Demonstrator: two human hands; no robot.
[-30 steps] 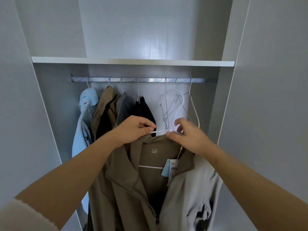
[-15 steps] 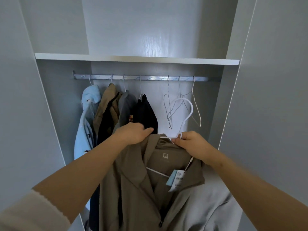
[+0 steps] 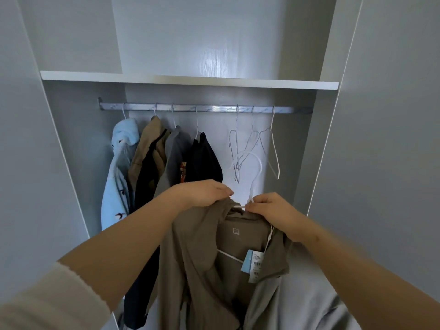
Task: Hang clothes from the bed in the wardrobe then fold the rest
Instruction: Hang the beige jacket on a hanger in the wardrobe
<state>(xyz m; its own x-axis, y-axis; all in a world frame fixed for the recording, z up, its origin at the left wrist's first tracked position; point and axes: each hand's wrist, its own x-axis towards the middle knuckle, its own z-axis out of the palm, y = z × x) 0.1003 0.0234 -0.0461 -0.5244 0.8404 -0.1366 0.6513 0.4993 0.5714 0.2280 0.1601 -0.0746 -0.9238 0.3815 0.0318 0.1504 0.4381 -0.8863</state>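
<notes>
Head: right fingers (image 3: 259, 203) round hanger (image 3: 260, 167)

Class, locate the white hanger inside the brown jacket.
Head view, centre-right: the white hanger is below the rail, hook before the empty wire hangers, neck pinched by the right hand.

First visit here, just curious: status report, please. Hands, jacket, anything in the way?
Left hand grips jacket collar; right hand pinches hanger neck. Jacket on hanger, hook below rail, not yet hung. Empty hangers on rail just behind the hook.
</notes>
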